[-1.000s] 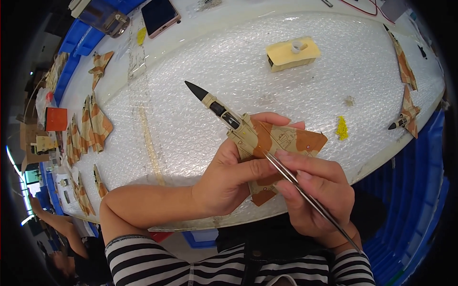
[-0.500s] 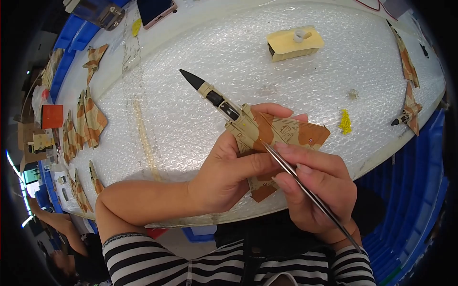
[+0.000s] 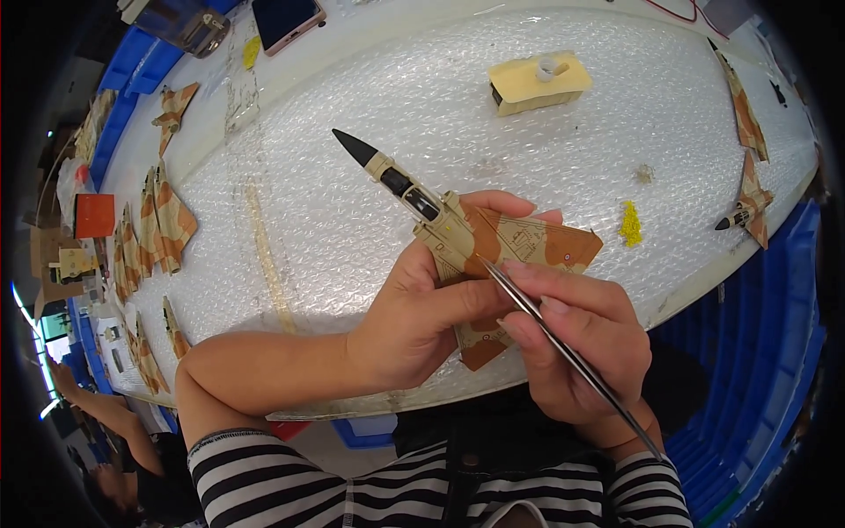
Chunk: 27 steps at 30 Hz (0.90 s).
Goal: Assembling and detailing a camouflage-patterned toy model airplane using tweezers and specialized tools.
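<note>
A: Where's the jet (image 3: 466,238)?
B: Held above the desk (image 3: 370,150), nose up and to the left. The left hand (image 3: 422,312) is wrapped round its body from below, thumb across the top

A: And the right hand (image 3: 581,339)?
B: Pinched on tweezers (image 3: 563,348), tips touching the jet just behind the cockpit, where wing meets body

A: How far along does it look?
B: I'd judge it near done: camouflage paint is on, nose black, small markings already on the right wing. What the tips carry is too small to tell, so I can't say what's left beyond that spot

A: Anything else finished?
B: Another jet (image 3: 744,211) lies at the right edge, and loose camouflaged wings (image 3: 154,220) sit in a row on the left

A: Packages or labels nearby?
B: A yellow block (image 3: 537,81) with a small white cap on it stands at the far side, a yellow scrap (image 3: 630,224) lies near the jet, a dark phone (image 3: 283,18) at the top, an orange-red box (image 3: 93,215) at far left, blue bins (image 3: 757,352) beside the desk
</note>
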Each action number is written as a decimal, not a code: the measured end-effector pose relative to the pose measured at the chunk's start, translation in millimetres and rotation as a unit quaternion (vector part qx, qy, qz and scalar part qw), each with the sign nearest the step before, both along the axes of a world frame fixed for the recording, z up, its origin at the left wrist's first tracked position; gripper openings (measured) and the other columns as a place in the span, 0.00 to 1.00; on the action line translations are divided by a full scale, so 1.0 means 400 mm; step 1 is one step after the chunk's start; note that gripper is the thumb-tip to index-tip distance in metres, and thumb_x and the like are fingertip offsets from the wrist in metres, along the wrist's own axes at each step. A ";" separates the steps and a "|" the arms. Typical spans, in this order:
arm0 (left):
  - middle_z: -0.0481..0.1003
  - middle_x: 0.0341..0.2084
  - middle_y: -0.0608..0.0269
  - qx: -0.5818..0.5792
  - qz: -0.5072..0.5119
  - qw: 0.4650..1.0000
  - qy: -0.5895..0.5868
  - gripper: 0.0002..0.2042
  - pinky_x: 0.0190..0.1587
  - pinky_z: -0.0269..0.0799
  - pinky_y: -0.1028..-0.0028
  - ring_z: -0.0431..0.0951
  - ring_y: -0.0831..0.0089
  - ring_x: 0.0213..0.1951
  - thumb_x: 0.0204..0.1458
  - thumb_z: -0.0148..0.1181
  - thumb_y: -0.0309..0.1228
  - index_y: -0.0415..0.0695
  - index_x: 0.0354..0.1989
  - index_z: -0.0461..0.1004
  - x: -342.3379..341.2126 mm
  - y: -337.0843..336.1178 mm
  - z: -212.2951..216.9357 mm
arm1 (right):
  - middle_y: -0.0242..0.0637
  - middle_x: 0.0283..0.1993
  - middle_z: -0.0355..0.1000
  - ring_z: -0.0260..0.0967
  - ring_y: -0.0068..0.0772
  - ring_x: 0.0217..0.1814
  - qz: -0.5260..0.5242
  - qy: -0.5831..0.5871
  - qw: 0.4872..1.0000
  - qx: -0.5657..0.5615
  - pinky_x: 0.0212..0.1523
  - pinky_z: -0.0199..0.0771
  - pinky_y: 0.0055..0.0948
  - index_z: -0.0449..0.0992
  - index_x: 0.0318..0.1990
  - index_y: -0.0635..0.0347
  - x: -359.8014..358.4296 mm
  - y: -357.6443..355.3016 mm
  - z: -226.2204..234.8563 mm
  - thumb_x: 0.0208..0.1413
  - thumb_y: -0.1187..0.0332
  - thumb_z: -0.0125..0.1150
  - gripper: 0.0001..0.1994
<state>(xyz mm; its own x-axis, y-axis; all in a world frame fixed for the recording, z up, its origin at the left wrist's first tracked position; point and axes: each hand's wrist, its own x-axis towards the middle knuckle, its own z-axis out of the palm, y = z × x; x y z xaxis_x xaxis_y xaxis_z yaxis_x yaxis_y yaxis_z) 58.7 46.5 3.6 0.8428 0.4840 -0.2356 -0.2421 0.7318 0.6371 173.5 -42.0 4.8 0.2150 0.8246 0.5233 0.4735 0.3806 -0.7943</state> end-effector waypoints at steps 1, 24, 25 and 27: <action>0.55 0.54 0.46 -0.007 0.002 1.000 -0.007 0.28 0.55 0.55 0.65 0.58 0.59 0.55 0.41 0.44 0.16 0.47 0.54 0.51 0.000 0.000 -0.001 | 0.47 0.43 0.66 0.69 0.39 0.41 0.001 0.000 1.000 0.001 0.37 0.72 0.26 0.64 0.39 0.60 0.001 0.000 0.001 0.44 0.80 0.56 0.13; 0.57 0.54 0.50 -0.022 0.013 0.999 -0.022 0.26 0.51 0.61 0.71 0.63 0.63 0.52 0.42 0.47 0.15 0.46 0.53 0.54 0.003 0.000 0.000 | 0.45 0.41 0.68 0.69 0.34 0.37 -0.017 -0.012 1.000 -0.016 0.35 0.71 0.23 0.68 0.31 0.65 0.001 0.002 0.010 0.42 0.79 0.59 0.08; 0.57 0.54 0.50 -0.023 0.012 0.999 -0.022 0.26 0.51 0.61 0.71 0.63 0.63 0.52 0.42 0.47 0.15 0.46 0.53 0.54 0.003 0.000 0.000 | 0.45 0.41 0.68 0.69 0.34 0.37 -0.018 -0.012 1.000 -0.017 0.35 0.71 0.23 0.68 0.31 0.65 0.001 0.002 0.010 0.42 0.79 0.59 0.08; 0.57 0.54 0.50 -0.021 0.011 1.000 -0.017 0.26 0.51 0.61 0.71 0.63 0.63 0.52 0.42 0.47 0.15 0.46 0.53 0.54 0.002 0.001 0.002 | 0.45 0.40 0.69 0.69 0.33 0.36 -0.021 -0.003 1.000 -0.015 0.34 0.71 0.22 0.69 0.31 0.66 0.000 0.003 0.010 0.42 0.79 0.59 0.07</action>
<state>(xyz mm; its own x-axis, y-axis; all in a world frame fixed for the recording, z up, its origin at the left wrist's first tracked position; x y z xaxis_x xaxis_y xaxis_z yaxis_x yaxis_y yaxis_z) 59.6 46.8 4.3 0.8397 0.4932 -0.2275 -0.2795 0.7515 0.5977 173.4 -40.7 8.6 0.2467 0.8299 0.5005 0.4934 0.3369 -0.8019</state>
